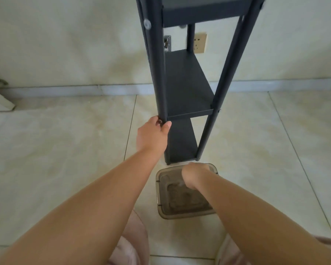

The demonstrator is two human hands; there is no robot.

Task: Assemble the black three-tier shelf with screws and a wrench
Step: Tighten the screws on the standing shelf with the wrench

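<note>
Shelf [187, 83] stands upright on the tiled floor [65, 150] near the wall, black, long axis vertical, its tiers stacked up out of view. Left hand [153, 134] wraps its fingers round the near left post, just below the middle tier. Right hand [193, 175] dips blurred over the clear plastic container [166, 207] at the shelf's foot; its grip I cannot tell.

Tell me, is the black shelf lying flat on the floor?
No, the black shelf stands upright on the tiled floor, with the left hand gripping its front post.
</note>
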